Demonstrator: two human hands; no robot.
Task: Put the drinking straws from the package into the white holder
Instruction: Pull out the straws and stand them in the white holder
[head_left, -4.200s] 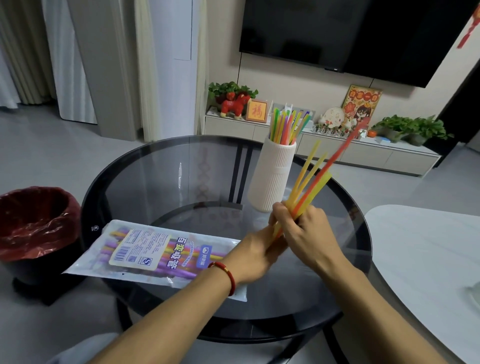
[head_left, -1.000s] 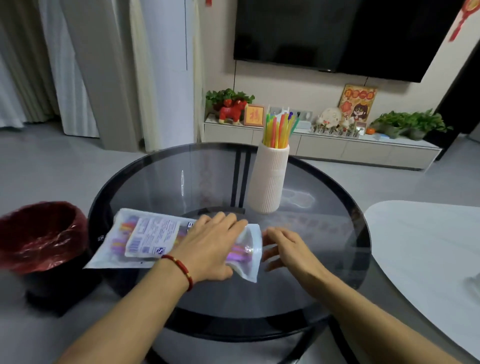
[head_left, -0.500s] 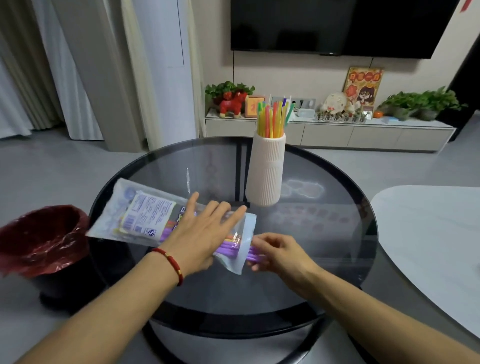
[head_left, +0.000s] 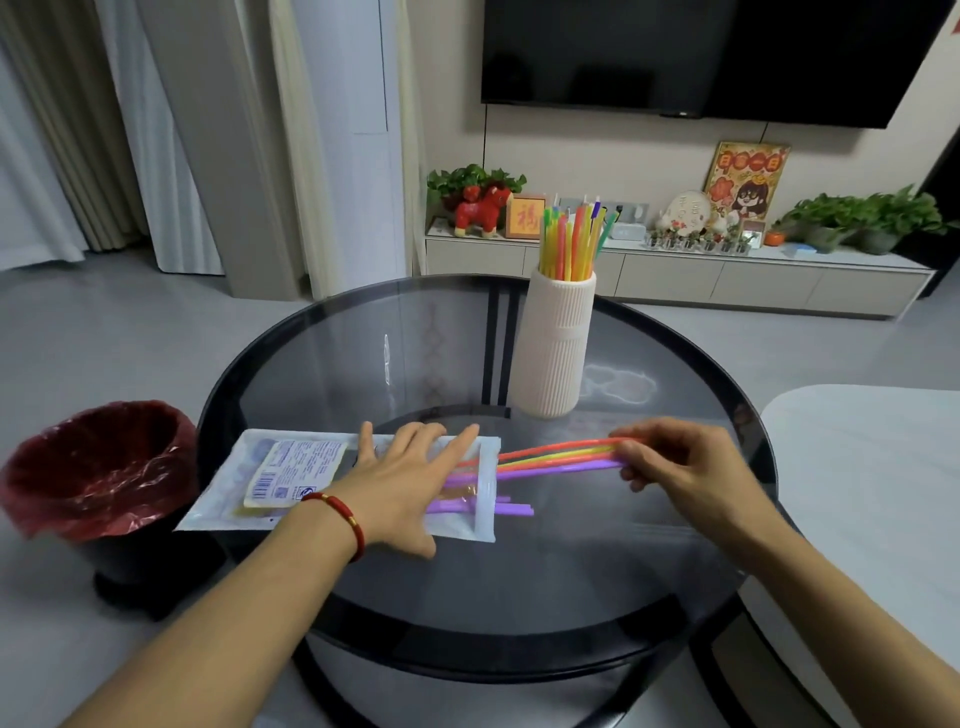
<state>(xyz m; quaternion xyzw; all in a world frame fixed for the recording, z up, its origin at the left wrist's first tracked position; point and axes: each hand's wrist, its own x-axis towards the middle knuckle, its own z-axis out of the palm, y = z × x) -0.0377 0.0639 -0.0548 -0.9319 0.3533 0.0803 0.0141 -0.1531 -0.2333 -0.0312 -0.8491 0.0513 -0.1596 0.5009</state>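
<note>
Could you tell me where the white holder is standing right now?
In the head view, the white holder stands upright on the far side of the glass table, beyond the package.

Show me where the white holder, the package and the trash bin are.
white holder (head_left: 553, 348), head view, ribbed side wall.
package (head_left: 291, 470), head view, printed label.
trash bin (head_left: 98, 467), head view, red liner.

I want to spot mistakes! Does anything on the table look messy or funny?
Nothing broken or spilled. Only a few purple straws poke loose from the package mouth, left behind while the right hand pulls a bunch out. The left hand lies flat on the package.
</note>
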